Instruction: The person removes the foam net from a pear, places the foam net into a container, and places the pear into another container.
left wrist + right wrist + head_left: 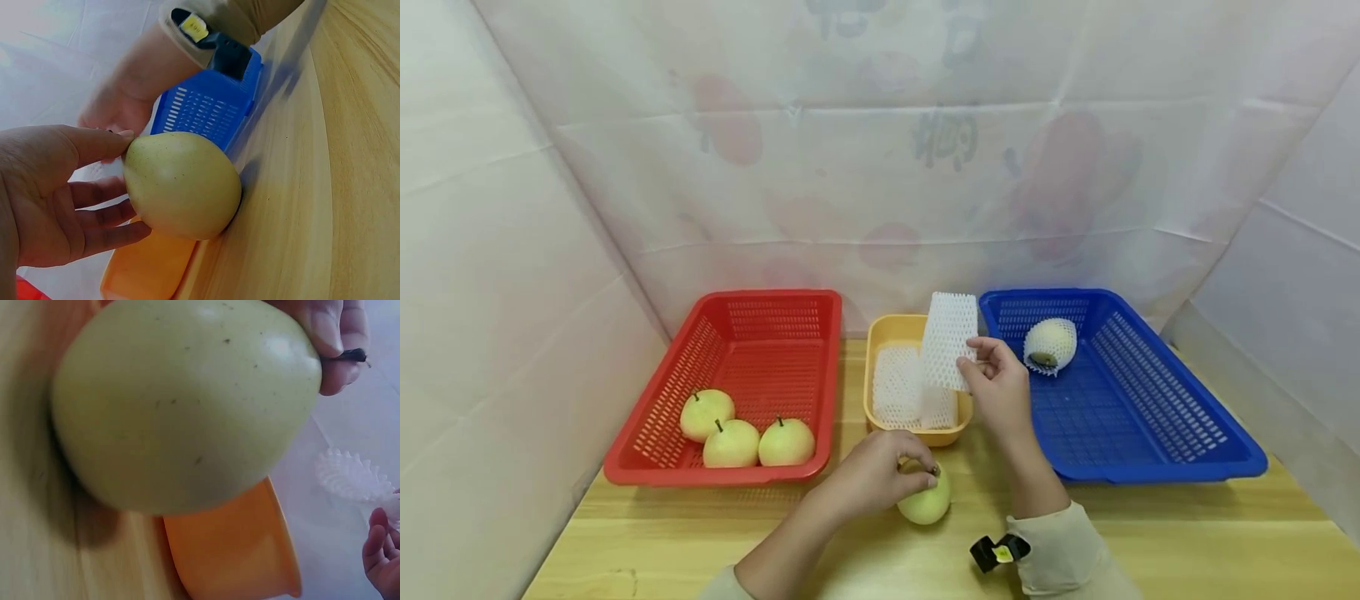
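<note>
On the wooden table, a yellow-green pear (927, 505) stands upright in front of the yellow box. My left hand (874, 472) holds this pear at its top, with thumb and fingers about the stem, as the right wrist view shows closely. Up over the yellow box (871, 400), my right hand (1002, 390) pinches a white foam net sleeve (948, 337) by its right edge. The sleeve hangs flattened and has nothing in it. More white foam net sleeves (897, 392) lie inside the box.
To the left, a red basket (829, 400) contains three bare pears (731, 443). A blue basket (1157, 477) at the right holds one pear in a foam net (1050, 345). Behind them hangs a pale cloth wall (865, 183). A black wrist camera (1000, 552) sits at the right sleeve.
</note>
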Tool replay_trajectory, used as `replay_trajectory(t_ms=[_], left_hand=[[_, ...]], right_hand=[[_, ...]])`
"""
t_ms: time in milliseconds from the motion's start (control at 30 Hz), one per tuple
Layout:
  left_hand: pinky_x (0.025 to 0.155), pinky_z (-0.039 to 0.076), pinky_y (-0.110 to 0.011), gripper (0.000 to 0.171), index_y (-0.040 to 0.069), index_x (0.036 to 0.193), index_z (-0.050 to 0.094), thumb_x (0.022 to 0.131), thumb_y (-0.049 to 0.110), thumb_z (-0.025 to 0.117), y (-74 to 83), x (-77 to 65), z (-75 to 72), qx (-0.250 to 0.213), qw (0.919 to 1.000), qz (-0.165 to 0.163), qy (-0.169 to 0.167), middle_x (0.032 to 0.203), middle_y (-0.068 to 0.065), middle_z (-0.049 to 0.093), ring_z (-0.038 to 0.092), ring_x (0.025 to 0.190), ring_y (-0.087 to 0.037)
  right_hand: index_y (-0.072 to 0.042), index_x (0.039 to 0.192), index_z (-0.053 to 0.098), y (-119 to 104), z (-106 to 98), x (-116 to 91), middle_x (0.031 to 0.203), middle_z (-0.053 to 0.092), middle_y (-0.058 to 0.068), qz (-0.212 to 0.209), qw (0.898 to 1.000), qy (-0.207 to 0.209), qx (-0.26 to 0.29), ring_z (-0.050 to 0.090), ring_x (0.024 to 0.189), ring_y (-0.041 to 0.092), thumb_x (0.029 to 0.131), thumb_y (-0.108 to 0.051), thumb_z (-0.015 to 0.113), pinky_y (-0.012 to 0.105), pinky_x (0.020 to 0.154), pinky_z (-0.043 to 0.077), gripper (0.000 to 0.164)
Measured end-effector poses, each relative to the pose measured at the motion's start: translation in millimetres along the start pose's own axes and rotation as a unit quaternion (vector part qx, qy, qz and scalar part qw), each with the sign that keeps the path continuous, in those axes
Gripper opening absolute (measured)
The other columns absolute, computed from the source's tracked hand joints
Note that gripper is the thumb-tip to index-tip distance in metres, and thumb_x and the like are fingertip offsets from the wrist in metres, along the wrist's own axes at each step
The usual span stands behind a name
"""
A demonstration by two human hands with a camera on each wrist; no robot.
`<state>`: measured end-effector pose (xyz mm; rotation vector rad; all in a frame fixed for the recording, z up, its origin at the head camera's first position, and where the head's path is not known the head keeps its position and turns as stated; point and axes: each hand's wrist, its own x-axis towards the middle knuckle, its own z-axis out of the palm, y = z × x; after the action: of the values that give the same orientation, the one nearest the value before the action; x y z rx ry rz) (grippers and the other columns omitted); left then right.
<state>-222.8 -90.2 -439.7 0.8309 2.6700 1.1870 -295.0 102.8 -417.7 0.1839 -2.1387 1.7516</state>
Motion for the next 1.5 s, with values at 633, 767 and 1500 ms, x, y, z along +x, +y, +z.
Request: replay_trajectory(t_ms=[633,767,1500], left_hand=[[0.086,0.050,-0.022,0.004,0.026,0.090,0.076,0.087,0.025,0.076,1.1,0.0,1.1,0.014,0.9999,0.000,0.002,0.093,0.021,0.067,0.060,0.094,0.003],[0.084,0.050,-0.021,0.004,0.025,0.090,0.076,0.087,0.026,0.076,1.3,-0.2,1.0,0.022,0.9997,0.010,0.008,0.092,0.021,0.067,0.061,0.094,0.003],[0.068,0.045,-0.017,0.007,0.026,0.082,0.076,0.085,0.020,0.077,5.1,-8.2,-18.4,0.075,0.9968,-0.004,-0.027,0.078,0.023,0.066,0.057,0.075,0.004]], right_hand=[[-0.016,0.131,0.062,28,14,41,0.116,0.064,0.010,-0.039,0.993,0.008,-0.112,0.054,0.079,0.017,0.089,-0.005,0.061,0.023,0.058,0.046,0.043],[-0.017,0.133,0.060,25,19,40,0.112,0.067,0.013,-0.108,0.979,0.020,-0.172,0.059,0.078,0.022,0.089,-0.004,0.060,0.032,0.059,0.046,0.046],[-0.014,0.108,0.075,17,46,64,0.098,0.074,0.009,-0.161,0.912,0.038,-0.375,0.063,0.089,0.030,0.091,-0.009,0.066,0.048,0.074,0.054,0.020]])
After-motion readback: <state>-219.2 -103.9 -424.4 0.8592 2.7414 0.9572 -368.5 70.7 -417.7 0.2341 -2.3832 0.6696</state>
